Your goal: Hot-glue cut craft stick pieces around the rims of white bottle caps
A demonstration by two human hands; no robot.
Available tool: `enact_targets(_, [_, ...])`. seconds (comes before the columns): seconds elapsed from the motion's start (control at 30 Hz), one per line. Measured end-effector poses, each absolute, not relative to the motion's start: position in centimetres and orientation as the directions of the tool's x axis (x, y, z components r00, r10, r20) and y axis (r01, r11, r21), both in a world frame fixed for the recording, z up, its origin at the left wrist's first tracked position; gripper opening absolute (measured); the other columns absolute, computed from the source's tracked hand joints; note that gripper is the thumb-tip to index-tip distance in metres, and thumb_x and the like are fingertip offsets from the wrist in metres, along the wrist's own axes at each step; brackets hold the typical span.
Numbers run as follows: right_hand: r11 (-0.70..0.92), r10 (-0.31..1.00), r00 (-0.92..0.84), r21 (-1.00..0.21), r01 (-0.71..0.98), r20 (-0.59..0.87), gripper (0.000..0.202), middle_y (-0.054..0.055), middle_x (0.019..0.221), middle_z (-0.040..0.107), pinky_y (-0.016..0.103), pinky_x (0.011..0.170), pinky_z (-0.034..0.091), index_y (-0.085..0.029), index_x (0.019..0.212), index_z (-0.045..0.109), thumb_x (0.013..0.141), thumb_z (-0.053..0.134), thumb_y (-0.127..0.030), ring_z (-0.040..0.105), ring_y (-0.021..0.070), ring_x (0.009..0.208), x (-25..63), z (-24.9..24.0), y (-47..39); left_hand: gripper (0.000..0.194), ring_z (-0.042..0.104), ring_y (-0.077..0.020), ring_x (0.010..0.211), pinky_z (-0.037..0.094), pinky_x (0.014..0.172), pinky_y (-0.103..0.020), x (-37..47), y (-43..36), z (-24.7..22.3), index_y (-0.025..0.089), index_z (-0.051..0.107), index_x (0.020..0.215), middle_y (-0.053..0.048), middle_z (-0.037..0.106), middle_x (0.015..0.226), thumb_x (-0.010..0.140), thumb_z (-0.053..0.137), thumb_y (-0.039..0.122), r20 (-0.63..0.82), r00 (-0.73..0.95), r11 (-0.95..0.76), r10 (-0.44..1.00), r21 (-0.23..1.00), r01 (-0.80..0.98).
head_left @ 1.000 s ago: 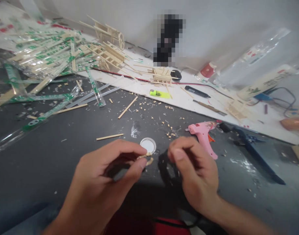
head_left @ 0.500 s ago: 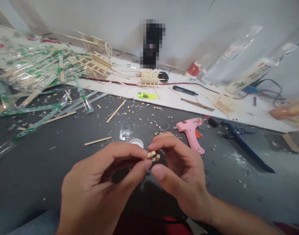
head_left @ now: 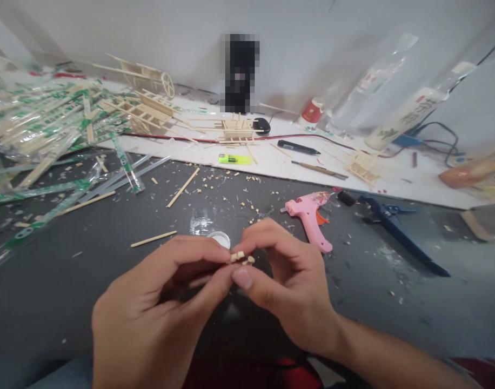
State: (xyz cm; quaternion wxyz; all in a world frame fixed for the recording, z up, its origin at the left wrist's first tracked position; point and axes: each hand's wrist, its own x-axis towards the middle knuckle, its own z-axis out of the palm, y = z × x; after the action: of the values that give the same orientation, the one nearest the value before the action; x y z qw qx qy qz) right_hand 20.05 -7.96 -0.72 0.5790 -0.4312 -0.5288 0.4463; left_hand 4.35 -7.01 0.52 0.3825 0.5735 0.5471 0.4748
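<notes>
Small pale wooden pieces (head_left: 240, 255) are held between both hands, just above the dark tabletop. My left hand (head_left: 166, 297) pinches them from the left between thumb and forefinger. On the right side, the curled fingers and thumb of my right hand (head_left: 290, 281) press in around the same pieces. How the pieces join is too small to tell. A round white lid (head_left: 220, 239) lies just behind the fingertips, partly covered by them. To the right rests a pink glue gun (head_left: 312, 219).
Wrapped sticks (head_left: 40, 124) are heaped at the left. Small wooden carts (head_left: 146, 111), a yellow-green highlighter (head_left: 234, 159), a black pen (head_left: 299, 147) and a red cup (head_left: 311, 112) line the back. Dark blue cutters (head_left: 405, 237) lie right; loose sticks (head_left: 153, 239) and tiny offcuts are scattered.
My right thumb and fingers have closed in toward the wooden pieces and my left fingertips. The whole view has shifted slightly, so the objects appear further left.
</notes>
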Motion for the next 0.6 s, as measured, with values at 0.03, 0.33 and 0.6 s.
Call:
enact_targets(0.03, [0.232, 0.972, 0.048, -0.971, -0.052, 0.230, 0.018, -0.005, 0.089, 0.072, 0.028, 0.078, 0.048, -0.028, 0.091, 0.079, 0.083, 0.081, -0.013, 0.062, 0.0119, 0.083, 20.03, -0.74, -7.92, 0.023, 0.076, -0.0069, 0.058, 0.060, 0.057, -0.006, 4.29, -6.99, 0.49, 0.042, 0.078, 0.075, 0.018, 0.077, 0.071, 0.075, 0.079, 0.019, 0.133, -0.047, -0.114, 0.990, 0.952, 0.284])
enact_targets(0.33, [0.246, 0.968, 0.054, -0.969, 0.011, 0.247, 0.014, -0.006, 0.085, 0.071, 0.027, 0.076, 0.048, -0.027, 0.088, 0.077, 0.085, 0.079, -0.013, 0.062, 0.0108, 0.081, 20.11, -1.18, -7.83, 0.023, 0.074, -0.0051, 0.057, 0.056, 0.056, -0.003, 4.44, -6.71, 0.00, 0.038, 0.078, 0.075, 0.016, 0.078, 0.070, 0.076, 0.077, 0.015, 0.165, 0.006, -0.160, 0.986, 0.944, 0.287])
enact_targets(0.6, [0.227, 0.972, 0.052, -0.973, 0.040, 0.229, 0.014, -0.005, 0.083, 0.067, 0.027, 0.073, 0.046, -0.026, 0.086, 0.074, 0.086, 0.076, -0.012, 0.058, 0.0117, 0.078, 20.04, -1.05, -7.75, 0.026, 0.073, -0.0044, 0.061, 0.056, 0.060, -0.003, 4.25, -6.86, -0.15, 0.040, 0.077, 0.077, 0.017, 0.077, 0.073, 0.078, 0.076, 0.014, 0.141, 0.000, -0.135, 0.990, 0.949, 0.284])
